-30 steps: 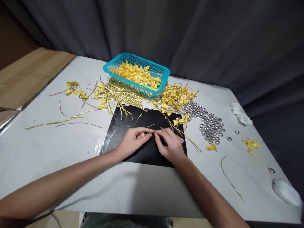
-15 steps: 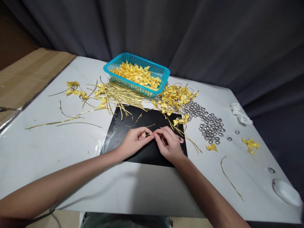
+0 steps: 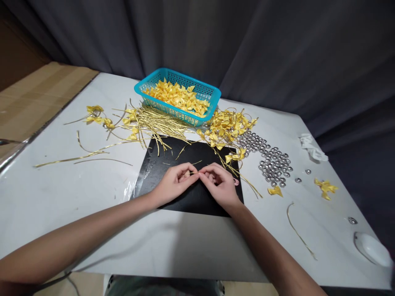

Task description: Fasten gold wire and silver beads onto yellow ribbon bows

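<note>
My left hand [image 3: 175,183] and my right hand [image 3: 220,185] meet fingertip to fingertip above a black mat [image 3: 185,201]. Between the left thumb and forefinger a thin gold cord [image 3: 191,173] shows, running to the pinch of the right fingers. Both hands are closed on it, and the fingertips hide its end. Beyond them lies a heap of cut gold cords [image 3: 163,123]. A pile of yellow ribbon bows [image 3: 230,125] on cords sits past my right hand, with a pink-handled tool [image 3: 236,181] partly hidden beside that hand.
A blue basket [image 3: 212,96] of yellow bows stands at the back. Several silver beads [image 3: 275,166] spread to the right. A white crumpled piece [image 3: 313,148] and a white rounded object [image 3: 372,248] lie near the right edge. Cardboard [image 3: 40,94] borders the left side.
The hands have shifted very slightly, and the right fingers have opened out a little behind the pinch. Everything else on the table lies as before.
</note>
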{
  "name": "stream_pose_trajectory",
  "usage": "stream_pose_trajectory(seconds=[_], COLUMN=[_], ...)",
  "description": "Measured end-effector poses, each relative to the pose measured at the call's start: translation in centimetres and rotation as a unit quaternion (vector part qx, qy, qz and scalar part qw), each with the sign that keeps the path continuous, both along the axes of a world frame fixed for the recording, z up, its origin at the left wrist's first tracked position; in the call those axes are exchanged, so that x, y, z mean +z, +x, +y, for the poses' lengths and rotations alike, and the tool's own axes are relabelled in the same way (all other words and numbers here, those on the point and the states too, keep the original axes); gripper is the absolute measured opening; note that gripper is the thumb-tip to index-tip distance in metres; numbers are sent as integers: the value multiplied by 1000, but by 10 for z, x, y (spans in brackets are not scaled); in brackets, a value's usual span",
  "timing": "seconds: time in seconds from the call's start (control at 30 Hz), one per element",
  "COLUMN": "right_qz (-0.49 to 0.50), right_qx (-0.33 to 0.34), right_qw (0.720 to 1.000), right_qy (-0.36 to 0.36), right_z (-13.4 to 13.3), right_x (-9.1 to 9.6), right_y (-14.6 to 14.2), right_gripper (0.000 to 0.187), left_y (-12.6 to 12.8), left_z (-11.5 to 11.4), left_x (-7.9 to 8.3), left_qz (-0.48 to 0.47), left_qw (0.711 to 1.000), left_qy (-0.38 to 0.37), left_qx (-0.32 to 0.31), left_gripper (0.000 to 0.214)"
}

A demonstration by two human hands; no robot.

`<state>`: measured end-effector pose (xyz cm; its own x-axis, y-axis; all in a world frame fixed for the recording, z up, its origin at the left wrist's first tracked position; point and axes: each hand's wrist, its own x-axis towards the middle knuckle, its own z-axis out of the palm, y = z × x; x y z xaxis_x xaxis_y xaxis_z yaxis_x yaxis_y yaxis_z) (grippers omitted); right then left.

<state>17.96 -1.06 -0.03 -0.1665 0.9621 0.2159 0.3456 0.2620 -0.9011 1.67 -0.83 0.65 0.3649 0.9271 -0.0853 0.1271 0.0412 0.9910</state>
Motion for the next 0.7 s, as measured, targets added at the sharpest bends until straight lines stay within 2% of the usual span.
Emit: stream_pose_trajectory(seconds=[0.13,0.23,0.4,0.53,0.7], right_qz=[109,141,144,132,164], right_qx=[29,54,69,68,64], right_qw=[980,961,953,956,957], right_qy=[-163,-230,-258,-252,-232], right_z=[5,7,9,8,5], right_x=[5,8,11,11,8], right_y=[2,5,6,5,6], right_gripper=[20,26,30,32,28], left_y=[-2,-4,-5,-4,-2], left_z=[0,0,0,0,1], left_x=[4,5,5,7,7], left_qz=[-11,-26,-42,-58,-55], left_qw=[1000,999,998,997,998], left_qy=[-6,-13,-6,8,-6], left_qx=[-15,-39,-54,-47,-22], left_gripper=[22,22,22,21,22])
